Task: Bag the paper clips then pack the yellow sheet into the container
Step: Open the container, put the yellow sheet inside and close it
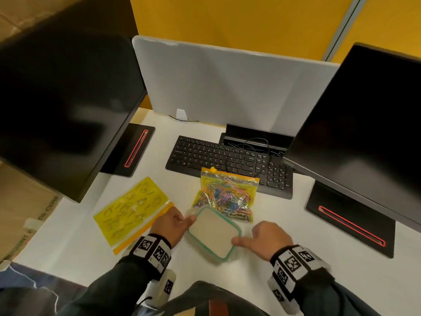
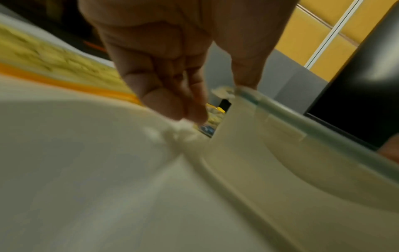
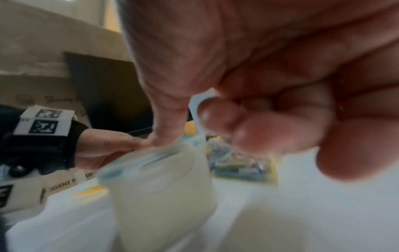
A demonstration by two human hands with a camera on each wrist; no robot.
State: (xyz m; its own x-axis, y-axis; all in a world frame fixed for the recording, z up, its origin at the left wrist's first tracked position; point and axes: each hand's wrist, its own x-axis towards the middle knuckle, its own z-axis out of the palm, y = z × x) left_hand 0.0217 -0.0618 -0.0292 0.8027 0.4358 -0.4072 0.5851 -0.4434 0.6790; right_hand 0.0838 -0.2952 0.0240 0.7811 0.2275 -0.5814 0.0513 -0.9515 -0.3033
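A clear container (image 1: pixel 238 229) with a teal rim sits on the white desk in front of me. My left hand (image 1: pixel 182 221) holds its far left corner, thumb on the rim and fingers curled beside the wall (image 2: pixel 302 139). My right hand (image 1: pixel 248 238) holds the near right corner the same way, thumb on the rim (image 3: pixel 162 179) and fingers curled. Just behind the container lies a zip bag (image 1: pixel 227 197) full of coloured paper clips. The yellow sheet (image 1: pixel 129 208), printed with line drawings, lies flat to the left.
A black keyboard (image 1: pixel 227 160) with a loose cable across it lies behind the bag. Two dark monitors (image 1: pixel 63 110) (image 1: pixel 364 124) overhang the desk on both sides, their bases on the desk. A grey divider (image 1: pixel 227 87) closes the back.
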